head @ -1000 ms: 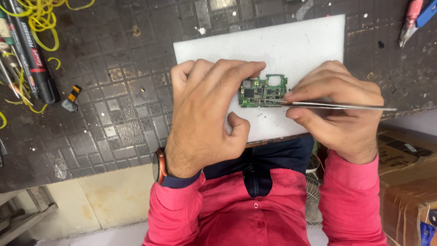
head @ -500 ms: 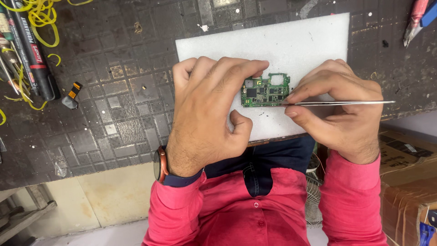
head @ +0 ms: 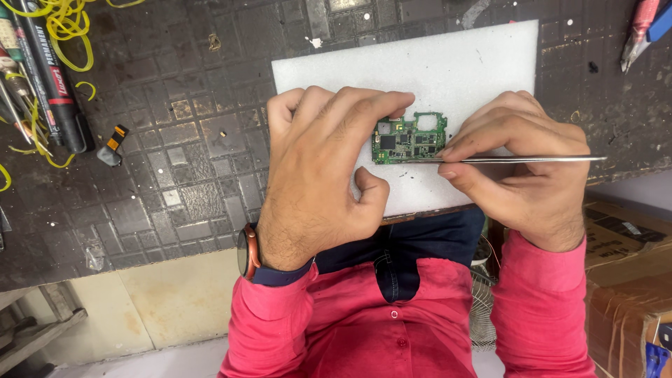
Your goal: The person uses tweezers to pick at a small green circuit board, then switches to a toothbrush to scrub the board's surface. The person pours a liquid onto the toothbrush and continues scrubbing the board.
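Observation:
A small green circuit board (head: pixel 413 140) lies on a white foam sheet (head: pixel 448 63). My left hand (head: pixel 322 168) rests on the sheet, its fingertips pressing the board's left and upper edge. My right hand (head: pixel 521 168) pinches metal tweezers (head: pixel 518 159) that lie level, their tips touching the board's lower right edge. The tweezers' back end sticks out to the right past my hand. A watch with an orange band sits on my left wrist.
A dark, worn tiled mat (head: pixel 175 140) covers the bench. Marker pens (head: pixel 56 84) and yellow rubber bands (head: pixel 66 24) lie at far left, a small black and orange part (head: pixel 112 145) nearby. Tools (head: pixel 640 31) at top right, a cardboard box (head: pixel 630 280) at lower right.
The board and both hands sit slightly farther right in view than a second ago; the tweezers' tips stay at the board's lower edge. Otherwise nothing has visibly moved.

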